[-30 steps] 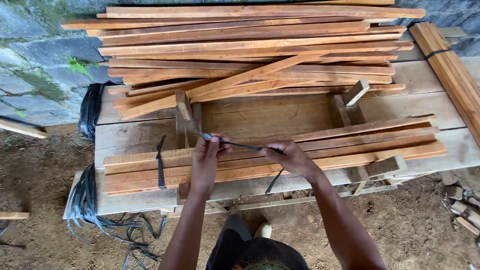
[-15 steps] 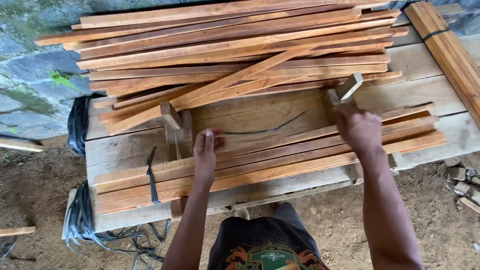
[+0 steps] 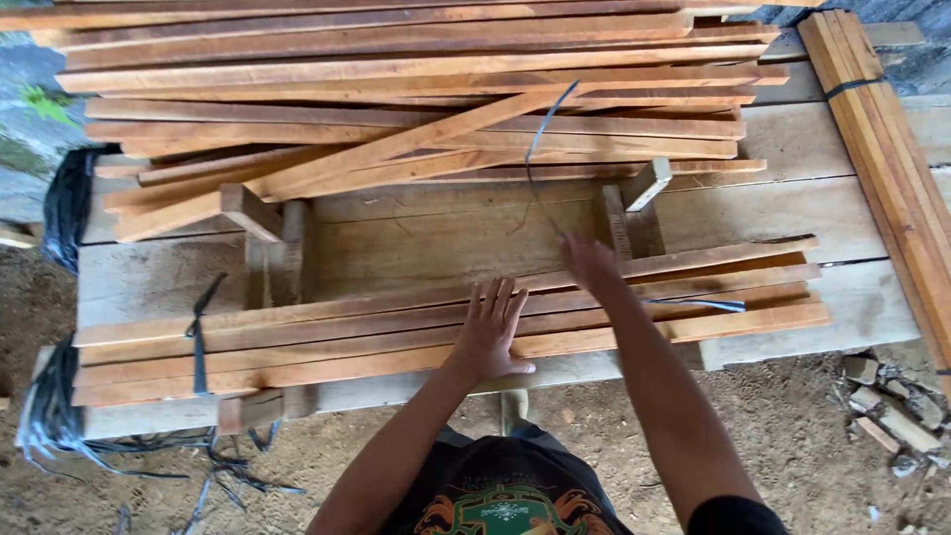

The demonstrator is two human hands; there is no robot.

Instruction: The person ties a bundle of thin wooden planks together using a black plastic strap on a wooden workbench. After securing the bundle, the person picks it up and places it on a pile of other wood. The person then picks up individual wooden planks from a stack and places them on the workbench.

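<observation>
A bundle of long reddish wooden slats (image 3: 327,337) lies along the near side of a plank workbench (image 3: 446,233). My left hand (image 3: 490,327) rests flat on the bundle with its fingers spread, holding nothing. My right hand (image 3: 591,264) is just beyond the bundle and pinches a thin dark strap (image 3: 532,159), which curls up and away over the bench. A black strap (image 3: 198,337) still binds the bundle's left end. A loose strap end (image 3: 715,304) lies on the slats at the right.
A big loose pile of slats (image 3: 396,99) covers the bench's far side. Another strapped bundle (image 3: 882,149) lies along the right edge. Discarded black straps (image 3: 59,203) hang at the left and trail over the dirt (image 3: 149,456). Rubble (image 3: 882,406) lies at the lower right.
My right hand came back from the right end to the middle, and the strap now whips up over the bench. My left hand slid right along the bundle and flattened.
</observation>
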